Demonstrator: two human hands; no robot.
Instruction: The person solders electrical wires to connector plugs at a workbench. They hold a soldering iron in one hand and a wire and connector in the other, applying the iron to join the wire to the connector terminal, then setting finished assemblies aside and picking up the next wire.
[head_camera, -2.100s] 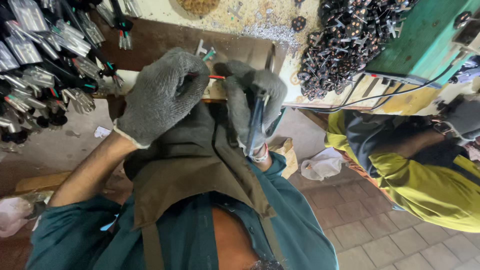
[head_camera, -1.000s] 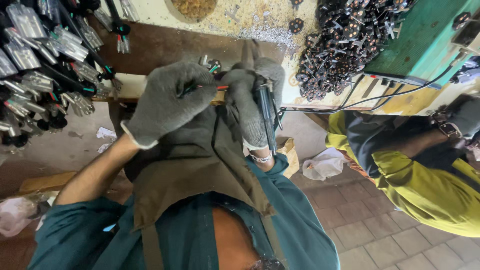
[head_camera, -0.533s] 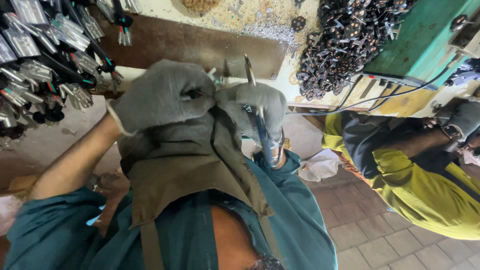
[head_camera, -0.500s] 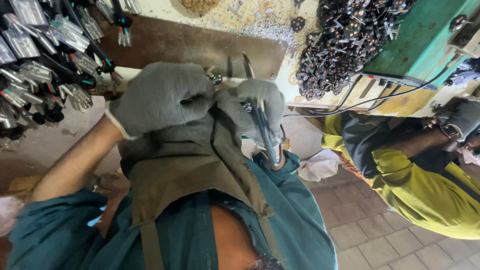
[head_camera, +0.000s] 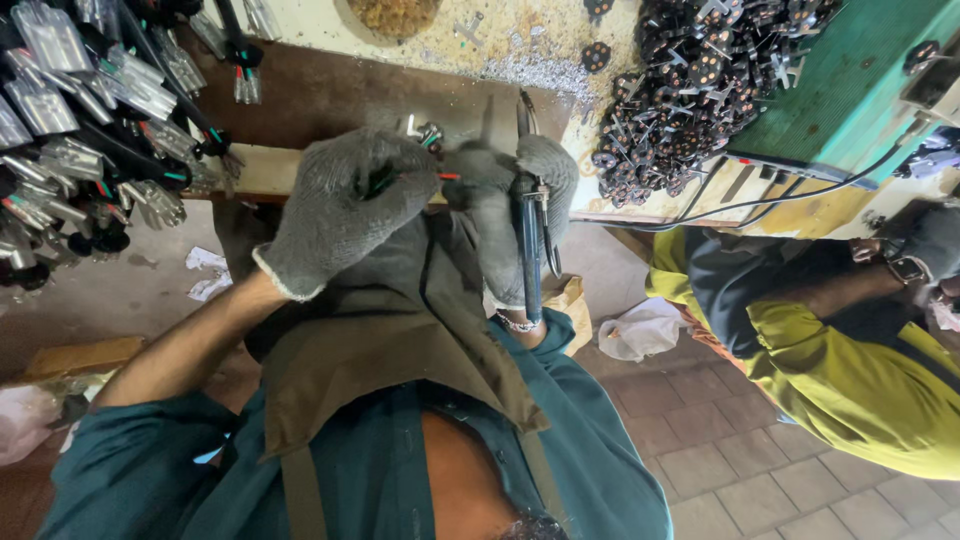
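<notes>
Dark-handled pliers (head_camera: 530, 235) upright, beside thin red-green wires (head_camera: 432, 172).

I see a brown workbench (head_camera: 330, 95) carrying a heap of bagged cable parts (head_camera: 85, 120) on one side and metal shavings (head_camera: 540, 65) beside dark plug pieces (head_camera: 690, 90).

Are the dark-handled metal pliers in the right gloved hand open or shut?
Shut, as far as visible: the pliers' handles lie close together in the right grey knit glove; the tips' gap cannot be judged.

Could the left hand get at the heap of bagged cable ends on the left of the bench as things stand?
Probably yes: the left hand is nearest the heap with nothing between, though it grips wires it would have to release.
</notes>
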